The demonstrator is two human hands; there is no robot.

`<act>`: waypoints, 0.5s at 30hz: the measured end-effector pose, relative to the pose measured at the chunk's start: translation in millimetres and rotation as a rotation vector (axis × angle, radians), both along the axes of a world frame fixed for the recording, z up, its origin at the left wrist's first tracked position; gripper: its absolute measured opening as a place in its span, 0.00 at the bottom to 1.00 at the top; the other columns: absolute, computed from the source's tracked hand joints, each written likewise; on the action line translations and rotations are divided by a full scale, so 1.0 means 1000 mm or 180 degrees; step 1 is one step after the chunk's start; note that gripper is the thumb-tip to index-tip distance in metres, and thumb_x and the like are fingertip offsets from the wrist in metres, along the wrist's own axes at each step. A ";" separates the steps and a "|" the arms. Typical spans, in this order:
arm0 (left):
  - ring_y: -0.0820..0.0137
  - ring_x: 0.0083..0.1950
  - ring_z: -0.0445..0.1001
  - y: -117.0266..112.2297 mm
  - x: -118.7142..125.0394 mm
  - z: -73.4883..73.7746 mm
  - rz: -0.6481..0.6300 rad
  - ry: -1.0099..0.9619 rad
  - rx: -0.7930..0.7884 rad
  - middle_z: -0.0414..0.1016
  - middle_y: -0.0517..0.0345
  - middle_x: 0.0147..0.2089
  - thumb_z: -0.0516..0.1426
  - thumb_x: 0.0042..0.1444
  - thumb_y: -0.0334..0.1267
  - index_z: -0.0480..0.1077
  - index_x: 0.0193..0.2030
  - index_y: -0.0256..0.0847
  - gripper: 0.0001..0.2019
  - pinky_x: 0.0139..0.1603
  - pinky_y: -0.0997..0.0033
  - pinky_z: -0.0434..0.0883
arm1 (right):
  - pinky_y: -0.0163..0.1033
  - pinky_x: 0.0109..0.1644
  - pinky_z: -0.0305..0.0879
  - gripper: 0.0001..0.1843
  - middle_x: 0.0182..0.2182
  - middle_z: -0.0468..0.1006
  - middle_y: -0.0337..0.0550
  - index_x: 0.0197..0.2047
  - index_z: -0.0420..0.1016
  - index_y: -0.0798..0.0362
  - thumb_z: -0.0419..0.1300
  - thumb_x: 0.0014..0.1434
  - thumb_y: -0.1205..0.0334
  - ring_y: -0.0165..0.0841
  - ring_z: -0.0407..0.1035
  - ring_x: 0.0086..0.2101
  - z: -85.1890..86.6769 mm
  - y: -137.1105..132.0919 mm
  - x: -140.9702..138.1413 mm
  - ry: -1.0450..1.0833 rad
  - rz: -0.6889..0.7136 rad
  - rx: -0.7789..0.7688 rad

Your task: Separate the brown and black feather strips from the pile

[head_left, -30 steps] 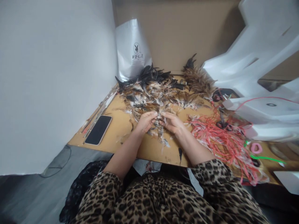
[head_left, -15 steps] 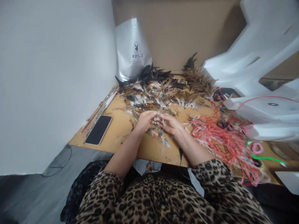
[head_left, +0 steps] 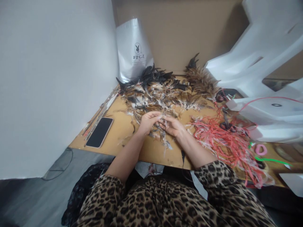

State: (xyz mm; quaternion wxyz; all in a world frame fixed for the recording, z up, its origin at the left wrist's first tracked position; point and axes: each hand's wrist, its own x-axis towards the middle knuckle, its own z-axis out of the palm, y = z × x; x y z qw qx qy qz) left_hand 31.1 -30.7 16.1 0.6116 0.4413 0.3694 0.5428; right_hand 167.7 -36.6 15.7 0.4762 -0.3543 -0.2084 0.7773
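My left hand (head_left: 149,122) and my right hand (head_left: 174,126) meet over the near part of the table, fingertips closed in a pinch on a small pale feather (head_left: 163,116). Its exact shape is blurred and partly covered by the fingers. Beneath the hands, loose grey and white feathers (head_left: 165,142) lie on the tabletop. Just beyond them spreads a large heap of brown, white and black feathers (head_left: 153,91).
A phone (head_left: 99,132) lies at left beside the white wall. A silver bag (head_left: 134,53) stands behind the heap. Rightward are a brown feather bundle (head_left: 201,80), tangled red strings (head_left: 220,138), black-handled scissors (head_left: 227,126) and white foam pieces (head_left: 272,110).
The fingertips have shifted slightly, and the left thumb and fingers are now straighter and closer together. The heap, phone and strings look the same.
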 end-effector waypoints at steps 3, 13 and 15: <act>0.78 0.24 0.69 0.000 0.001 0.000 0.0145 0.0095 0.0068 0.73 0.59 0.26 0.63 0.37 0.38 0.73 0.35 0.35 0.15 0.25 0.78 0.65 | 0.31 0.32 0.68 0.05 0.25 0.78 0.36 0.27 0.72 0.53 0.62 0.44 0.70 0.27 0.72 0.28 0.003 -0.001 -0.001 0.0024 -0.0058 -0.0072; 0.77 0.24 0.68 0.001 -0.002 0.003 0.0450 0.0519 0.0224 0.72 0.58 0.25 0.62 0.39 0.38 0.72 0.34 0.34 0.14 0.23 0.78 0.65 | 0.31 0.32 0.70 0.05 0.24 0.78 0.38 0.28 0.72 0.56 0.61 0.45 0.73 0.26 0.71 0.26 0.003 -0.001 -0.001 0.0083 -0.0122 -0.0050; 0.77 0.26 0.69 0.002 -0.003 0.003 0.0438 0.0439 0.0232 0.73 0.57 0.28 0.63 0.39 0.38 0.72 0.36 0.34 0.15 0.23 0.78 0.65 | 0.33 0.34 0.71 0.05 0.25 0.78 0.39 0.28 0.71 0.56 0.61 0.46 0.73 0.27 0.72 0.27 0.002 0.000 -0.001 0.0129 -0.0109 -0.0093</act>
